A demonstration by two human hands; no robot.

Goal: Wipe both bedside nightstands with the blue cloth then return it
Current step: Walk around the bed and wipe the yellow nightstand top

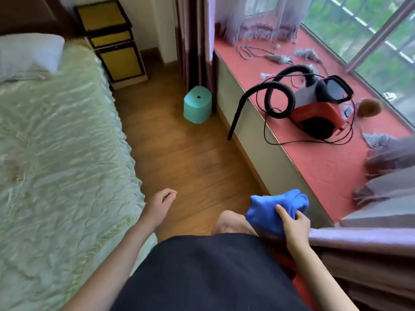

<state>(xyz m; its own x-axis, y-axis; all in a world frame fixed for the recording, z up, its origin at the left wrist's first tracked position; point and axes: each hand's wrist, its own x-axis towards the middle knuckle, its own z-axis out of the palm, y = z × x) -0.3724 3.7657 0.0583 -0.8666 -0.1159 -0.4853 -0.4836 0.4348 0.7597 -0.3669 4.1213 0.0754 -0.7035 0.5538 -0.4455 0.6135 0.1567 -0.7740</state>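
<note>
My right hand grips the bunched blue cloth low in the view, just beside the red window ledge. My left hand hangs loose over the wooden floor next to the bed, fingers lightly curled and holding nothing. A yellow nightstand with dark frame stands far ahead at the head of the bed, against the wall. It is well out of reach of both hands.
The bed with a pale green cover fills the left side. A teal stool stands on the floor by the curtain. A red and black vacuum cleaner with hose and cord lies on the ledge, with curtains at right.
</note>
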